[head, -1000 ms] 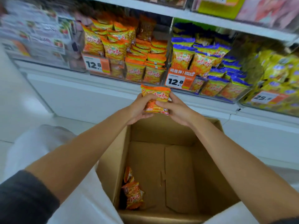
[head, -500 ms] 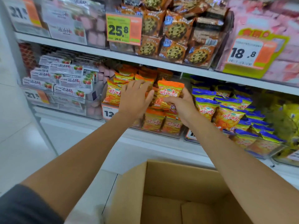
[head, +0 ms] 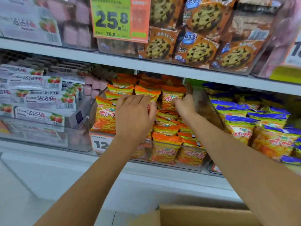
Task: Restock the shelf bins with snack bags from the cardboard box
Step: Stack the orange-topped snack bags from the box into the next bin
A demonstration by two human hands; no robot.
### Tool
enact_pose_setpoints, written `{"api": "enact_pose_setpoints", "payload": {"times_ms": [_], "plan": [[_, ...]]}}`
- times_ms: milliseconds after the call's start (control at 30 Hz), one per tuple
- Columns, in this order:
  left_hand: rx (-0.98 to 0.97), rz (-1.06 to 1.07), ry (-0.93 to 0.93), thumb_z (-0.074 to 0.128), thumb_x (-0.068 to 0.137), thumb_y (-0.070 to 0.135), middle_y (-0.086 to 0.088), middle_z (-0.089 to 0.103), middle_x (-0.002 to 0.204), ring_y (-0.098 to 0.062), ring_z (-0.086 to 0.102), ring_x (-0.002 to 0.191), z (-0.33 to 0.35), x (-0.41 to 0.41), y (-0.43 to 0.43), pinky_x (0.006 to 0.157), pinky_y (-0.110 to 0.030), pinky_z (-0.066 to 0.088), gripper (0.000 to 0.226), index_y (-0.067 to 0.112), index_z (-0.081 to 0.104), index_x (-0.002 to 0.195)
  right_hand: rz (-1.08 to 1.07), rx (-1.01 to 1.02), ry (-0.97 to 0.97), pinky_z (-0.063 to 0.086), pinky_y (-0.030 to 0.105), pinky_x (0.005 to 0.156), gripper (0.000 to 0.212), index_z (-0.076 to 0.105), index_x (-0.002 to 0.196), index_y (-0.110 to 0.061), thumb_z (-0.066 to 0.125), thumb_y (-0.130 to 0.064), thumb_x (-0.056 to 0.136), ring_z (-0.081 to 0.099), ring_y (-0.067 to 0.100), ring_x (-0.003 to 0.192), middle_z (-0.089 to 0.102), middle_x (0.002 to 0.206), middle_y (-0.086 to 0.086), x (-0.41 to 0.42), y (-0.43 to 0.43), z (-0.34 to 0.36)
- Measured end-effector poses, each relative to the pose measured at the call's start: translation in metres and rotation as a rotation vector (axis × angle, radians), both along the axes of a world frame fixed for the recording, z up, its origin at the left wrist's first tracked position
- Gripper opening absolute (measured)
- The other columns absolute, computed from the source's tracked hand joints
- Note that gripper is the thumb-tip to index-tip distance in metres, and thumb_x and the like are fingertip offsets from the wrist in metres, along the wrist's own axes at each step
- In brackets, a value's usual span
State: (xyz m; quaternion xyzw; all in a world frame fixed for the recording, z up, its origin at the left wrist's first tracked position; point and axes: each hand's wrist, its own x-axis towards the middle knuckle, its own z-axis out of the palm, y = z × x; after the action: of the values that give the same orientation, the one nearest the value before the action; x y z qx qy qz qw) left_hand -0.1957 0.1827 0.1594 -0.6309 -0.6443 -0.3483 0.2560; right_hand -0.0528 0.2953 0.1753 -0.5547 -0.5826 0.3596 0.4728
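Observation:
A clear shelf bin point(head: 206, 111) on the lower shelf is packed with orange snack bags point(head: 164, 149). My right hand point(head: 184, 106) reaches into the bin's back right part. It pinches the lower edge of one orange snack bag point(head: 173, 96), which stands upright on top of the pile. My left hand point(head: 135, 115) lies flat over the bags in the bin's middle, fingers stretched forward and thumb against a bag's edge. Only the far rim of the cardboard box point(head: 200, 215) shows at the bottom edge; its inside is hidden.
The upper shelf board point(head: 146, 62) hangs low over the bin. Blue snack bags point(head: 241, 128) fill the bin to the right, strawberry boxes point(head: 37, 98) the one to the left. Cookie bags point(head: 200, 53) sit above. A 12.8 price tag point(head: 101, 144) hangs on the bin's front.
Both hands rose from above the box to the shelf bin with the orange bag. The left hand let go of it and now lies on the pile. The view tilted up.

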Motion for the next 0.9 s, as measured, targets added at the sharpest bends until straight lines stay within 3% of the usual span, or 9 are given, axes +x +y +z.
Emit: {"api": "enact_pose_setpoints", "payload": {"times_ms": [33,100,200,367,467,533,600,733,900], "plan": [[0.001,0.002,-0.003,0.034,0.099,0.036,-0.003,0.074,0.103,-0.023,0.067,0.095,0.000,0.000,0.000,0.099,-0.042,0.040,0.045,0.016,0.073,0.108,0.012,0.004,-0.013,0.044,0.012,0.054,0.072,0.034,0.145,-0.016,0.067,-0.008,0.081,0.062,0.014,0.081,0.064,0.114,0.009,-0.002,0.004,-0.002],[0.013,0.001,-0.005,0.034,0.099,0.036,-0.003,0.074,0.102,-0.023,0.067,0.094,-0.001,0.000,0.000,0.099,-0.041,0.040,0.044,0.016,0.073,0.107,0.038,-0.058,-0.069,0.045,0.021,0.073,0.061,0.044,0.136,-0.014,0.070,-0.018,0.080,0.061,0.017,0.095,0.062,0.114,0.004,-0.004,0.006,0.001],[0.045,-0.002,-0.009,0.035,0.098,0.036,-0.003,0.075,0.100,-0.024,0.067,0.093,-0.001,0.000,0.000,0.097,-0.041,0.042,0.044,0.016,0.074,0.104,0.028,-0.174,-0.036,0.039,0.028,0.075,0.025,0.059,0.104,-0.007,0.064,-0.016,0.081,0.053,0.017,0.088,0.057,0.103,0.006,-0.003,0.009,0.011],[0.062,0.005,-0.025,0.036,0.097,0.038,-0.003,0.074,0.099,-0.025,0.066,0.093,-0.002,0.000,0.001,0.097,-0.042,0.041,0.044,0.016,0.074,0.104,-0.055,-0.125,-0.039,0.042,0.026,0.073,0.051,0.056,0.118,-0.009,0.060,-0.030,0.072,0.057,0.018,0.090,0.058,0.107,0.006,-0.009,0.013,0.013],[0.078,0.007,-0.026,0.038,0.097,0.037,-0.003,0.075,0.098,-0.025,0.067,0.092,-0.003,0.001,0.001,0.096,-0.041,0.040,0.042,0.016,0.074,0.103,0.004,0.024,-0.171,0.043,0.015,0.056,0.042,0.042,0.123,-0.026,0.058,-0.020,0.084,0.058,0.016,0.080,0.051,0.112,0.007,-0.010,0.013,-0.001],[0.082,0.009,-0.022,0.038,0.097,0.037,-0.003,0.075,0.098,-0.025,0.067,0.092,-0.003,0.001,0.001,0.096,-0.040,0.040,0.042,0.016,0.074,0.103,-0.004,0.160,-0.282,0.051,0.026,0.077,0.060,0.034,0.144,-0.030,0.056,-0.011,0.092,0.057,0.023,0.104,0.043,0.135,0.008,-0.007,0.008,-0.006],[0.076,0.011,-0.022,0.038,0.097,0.037,-0.003,0.075,0.098,-0.025,0.067,0.092,-0.003,0.001,0.001,0.095,-0.040,0.040,0.042,0.016,0.074,0.103,-0.059,0.251,-0.457,0.041,0.034,0.102,0.057,0.039,0.146,-0.026,0.057,-0.014,0.094,0.042,0.031,0.129,0.037,0.147,0.012,-0.006,0.006,-0.010],[0.052,0.007,-0.028,0.037,0.098,0.038,-0.003,0.075,0.098,-0.025,0.067,0.092,-0.001,0.002,-0.001,0.096,-0.041,0.040,0.044,0.016,0.074,0.104,0.044,0.192,-0.373,0.048,0.022,0.082,0.058,0.051,0.140,-0.020,0.068,-0.014,0.085,0.059,0.022,0.110,0.051,0.139,0.007,-0.001,0.006,-0.006],[0.022,-0.005,-0.046,0.034,0.098,0.039,-0.003,0.074,0.100,-0.025,0.066,0.094,0.000,0.002,-0.002,0.098,-0.042,0.041,0.046,0.016,0.073,0.105,0.114,0.201,-0.410,0.041,0.042,0.109,0.063,0.049,0.141,-0.020,0.075,-0.026,0.083,0.048,0.023,0.129,0.051,0.140,0.006,0.005,-0.002,-0.005]]}}
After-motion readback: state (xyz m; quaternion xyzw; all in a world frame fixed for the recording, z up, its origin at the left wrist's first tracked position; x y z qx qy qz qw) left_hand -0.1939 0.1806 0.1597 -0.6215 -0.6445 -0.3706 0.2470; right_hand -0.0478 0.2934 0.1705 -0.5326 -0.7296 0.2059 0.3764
